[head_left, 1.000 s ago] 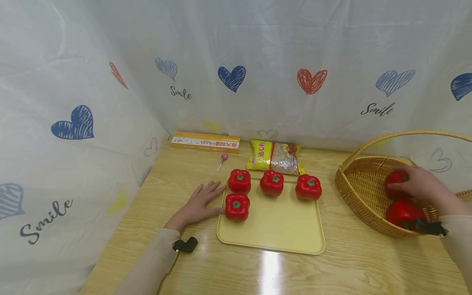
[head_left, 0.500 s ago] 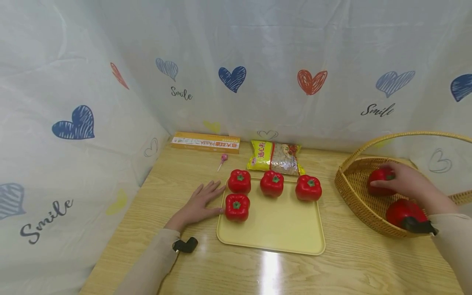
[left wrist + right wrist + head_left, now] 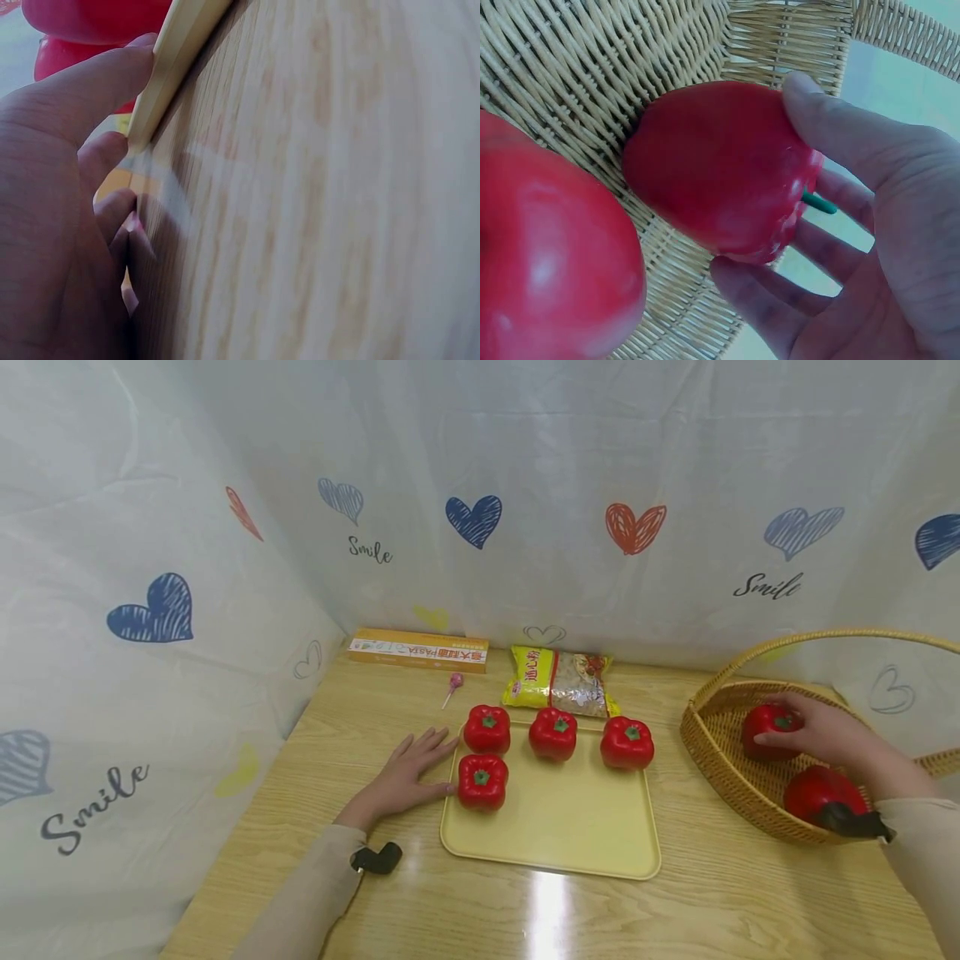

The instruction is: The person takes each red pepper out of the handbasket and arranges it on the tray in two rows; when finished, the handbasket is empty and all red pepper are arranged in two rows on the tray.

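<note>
My right hand (image 3: 828, 731) reaches into the wicker basket (image 3: 708, 756) and grips a red bell pepper (image 3: 716, 165). In the right wrist view the thumb lies on one side and the fingers curl on the other, the green stem facing the palm. A second red bell pepper (image 3: 555, 247) lies beside it in the basket. On the left, my left hand (image 3: 401, 781) rests with spread fingers on the table, thumb tip at the rim of the yellow tray (image 3: 570, 827). Several red bell peppers sit on the tray, one of them (image 3: 482, 782) right by that thumb.
Along the back lie an orange pasta box (image 3: 417, 649), a pink lollipop (image 3: 454, 683) and a yellow bag of macaroni (image 3: 561, 680). The basket's tall handle (image 3: 847, 633) arches over its opening. A white printed curtain (image 3: 555, 585) borders the wooden table (image 3: 480, 918) behind and at left.
Inside the basket, my right hand has shifted left with the bell pepper, parting it from the other one. The left hand stays where it was.
</note>
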A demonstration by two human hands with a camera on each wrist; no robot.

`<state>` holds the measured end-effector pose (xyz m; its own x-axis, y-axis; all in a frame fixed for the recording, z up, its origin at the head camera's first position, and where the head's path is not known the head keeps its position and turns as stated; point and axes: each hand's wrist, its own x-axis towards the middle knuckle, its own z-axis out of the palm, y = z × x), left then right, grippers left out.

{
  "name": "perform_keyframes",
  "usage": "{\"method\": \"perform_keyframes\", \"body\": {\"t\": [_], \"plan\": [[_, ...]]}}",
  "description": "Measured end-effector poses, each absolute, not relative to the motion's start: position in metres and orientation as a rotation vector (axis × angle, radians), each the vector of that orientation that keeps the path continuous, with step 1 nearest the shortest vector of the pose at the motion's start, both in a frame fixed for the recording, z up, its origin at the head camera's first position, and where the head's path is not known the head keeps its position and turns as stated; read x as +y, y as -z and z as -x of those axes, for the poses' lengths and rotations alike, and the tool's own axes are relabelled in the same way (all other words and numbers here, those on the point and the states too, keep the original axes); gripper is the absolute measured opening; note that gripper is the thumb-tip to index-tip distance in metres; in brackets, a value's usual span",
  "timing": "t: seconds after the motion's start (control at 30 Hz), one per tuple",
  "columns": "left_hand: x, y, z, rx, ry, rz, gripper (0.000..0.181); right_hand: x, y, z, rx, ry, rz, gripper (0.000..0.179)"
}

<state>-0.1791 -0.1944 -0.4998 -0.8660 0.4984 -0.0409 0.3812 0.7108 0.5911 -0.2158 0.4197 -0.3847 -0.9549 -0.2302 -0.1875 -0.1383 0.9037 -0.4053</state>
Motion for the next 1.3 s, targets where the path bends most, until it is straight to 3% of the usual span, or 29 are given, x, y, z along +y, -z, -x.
{"method": "perform_keyframes", "body": {"t": [0.7,1.3], "plan": [[-0.1950,0.5013,0.1795,2.722,-0.873,-0.694,0.078,0.4178,0.3877,0.2157,2.899,0.564,0.363,0.066],[-0.1932,0.4981,0.1780,2.719,-0.901,-0.712,0.077,0.4191,0.3903,0.2153,2.949,0.563,0.331,0.068]]}}
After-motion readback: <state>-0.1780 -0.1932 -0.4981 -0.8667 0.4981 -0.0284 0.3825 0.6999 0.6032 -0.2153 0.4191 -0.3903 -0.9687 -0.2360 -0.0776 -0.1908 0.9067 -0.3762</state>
